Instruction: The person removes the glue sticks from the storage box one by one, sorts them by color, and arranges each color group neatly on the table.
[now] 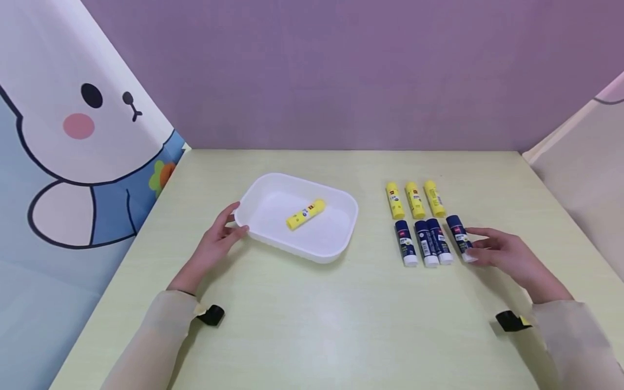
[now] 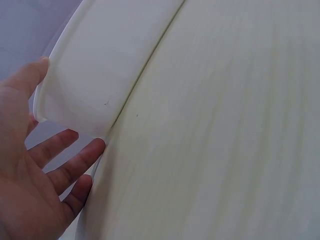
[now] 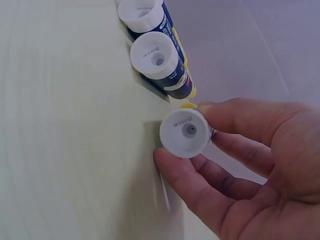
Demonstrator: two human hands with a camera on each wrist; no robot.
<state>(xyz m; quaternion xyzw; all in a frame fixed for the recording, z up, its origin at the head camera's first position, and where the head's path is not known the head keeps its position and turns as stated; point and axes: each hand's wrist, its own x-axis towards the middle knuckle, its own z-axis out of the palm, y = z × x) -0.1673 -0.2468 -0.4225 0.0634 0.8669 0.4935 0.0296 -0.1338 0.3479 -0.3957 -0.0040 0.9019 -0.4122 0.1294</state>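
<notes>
My left hand (image 1: 218,238) grips the left end of a white plastic tray (image 1: 292,250), thumb at the front rim and fingers around the corner. In the left wrist view, the thumb lies on the tray's rim (image 2: 42,95) while other fingertips sit by its lower edge. One yellow glue stick (image 1: 306,214) lies slantwise inside the tray. On the right, my right hand (image 1: 509,257) pinches the rightmost dark blue glue stick (image 1: 458,236) between thumb and fingers. Its white base (image 3: 185,134) faces the right wrist camera.
Several dark blue glue sticks (image 1: 406,242) form a row left of my right hand, two of them side by side. Behind them lie three yellow glue sticks (image 1: 415,200). A purple panel (image 1: 351,76) borders the pale table (image 1: 341,319) at the back.
</notes>
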